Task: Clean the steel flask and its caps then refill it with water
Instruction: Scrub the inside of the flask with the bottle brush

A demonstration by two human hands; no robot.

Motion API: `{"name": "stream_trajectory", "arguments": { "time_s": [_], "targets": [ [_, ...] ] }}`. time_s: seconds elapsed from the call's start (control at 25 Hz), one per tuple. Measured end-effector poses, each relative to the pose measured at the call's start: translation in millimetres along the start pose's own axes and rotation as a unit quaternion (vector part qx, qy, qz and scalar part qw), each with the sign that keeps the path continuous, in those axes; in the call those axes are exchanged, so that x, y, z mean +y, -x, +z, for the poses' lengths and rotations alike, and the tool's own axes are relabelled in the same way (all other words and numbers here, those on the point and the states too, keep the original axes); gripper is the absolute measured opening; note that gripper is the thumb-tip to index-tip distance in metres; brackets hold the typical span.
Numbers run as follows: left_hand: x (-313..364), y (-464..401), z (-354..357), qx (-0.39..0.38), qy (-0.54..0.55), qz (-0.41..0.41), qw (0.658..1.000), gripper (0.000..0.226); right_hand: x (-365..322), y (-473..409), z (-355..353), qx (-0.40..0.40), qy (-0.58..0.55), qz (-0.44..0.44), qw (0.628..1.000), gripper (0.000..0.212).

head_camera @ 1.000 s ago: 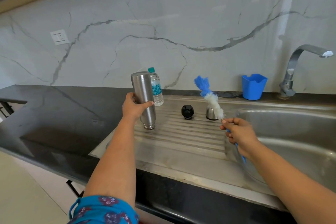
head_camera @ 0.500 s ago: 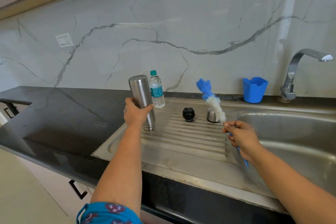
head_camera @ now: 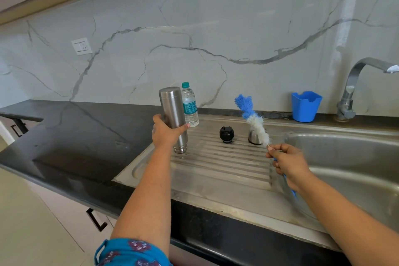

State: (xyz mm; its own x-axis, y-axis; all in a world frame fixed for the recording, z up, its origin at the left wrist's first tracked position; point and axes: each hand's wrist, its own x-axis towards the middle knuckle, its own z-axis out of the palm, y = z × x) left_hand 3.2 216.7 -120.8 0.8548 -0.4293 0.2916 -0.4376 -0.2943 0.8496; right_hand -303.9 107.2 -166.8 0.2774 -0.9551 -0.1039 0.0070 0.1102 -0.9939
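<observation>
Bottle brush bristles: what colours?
Blue at the tip, white below, on the bottle brush that the right hand grips; the head view shows it.

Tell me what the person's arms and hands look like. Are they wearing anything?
Both arms are bare from the hands up. The left hand and right hand wear no gloves, and no rings, watch or bangles show. Near the bottom edge, by the left upper arm, is a bright blue sleeve printed with dark purple-red flower-like shapes. No sleeve is visible on the right arm.
</observation>
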Motion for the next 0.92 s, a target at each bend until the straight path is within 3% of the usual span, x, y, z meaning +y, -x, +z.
{"name": "stream_trajectory", "arguments": {
  "time_s": [0.2, 0.48, 0.64, 0.8, 0.92],
  "targets": [
    [4.5, 7.3, 4.8, 0.023, -0.012, 0.021, 0.999, 0.099, -3.9, 6.0, 0.7, -0.003, 0.002, 0.002, 1.000, 0.007],
    [8.2, 18.9, 8.7, 0.088, -0.030, 0.004, 0.996, 0.117, -6.4, 7.6, -3.4, 0.007, 0.007, 0.013, 1.000, 0.008],
    [23.1, 52.6, 35.9, 0.209, -0.047, 0.139, 0.967, 0.100, -8.2, 4.1, -9.1, 0.019, 0.006, 0.016, 1.000, 0.007],
    [70.9, 84.0, 91.1, 0.141, -0.005, 0.193, 0.971, 0.087, -14.0, -1.2, -28.0, 0.061, 0.077, -0.005, 0.995, 0.010],
    [94.1, 101.4, 141.8, -0.001, 0.000, 0.141, 0.990, 0.089, -41.6, -6.4, -72.2, 0.112, 0.269, -0.075, 0.954, 0.008]
  ]
}}
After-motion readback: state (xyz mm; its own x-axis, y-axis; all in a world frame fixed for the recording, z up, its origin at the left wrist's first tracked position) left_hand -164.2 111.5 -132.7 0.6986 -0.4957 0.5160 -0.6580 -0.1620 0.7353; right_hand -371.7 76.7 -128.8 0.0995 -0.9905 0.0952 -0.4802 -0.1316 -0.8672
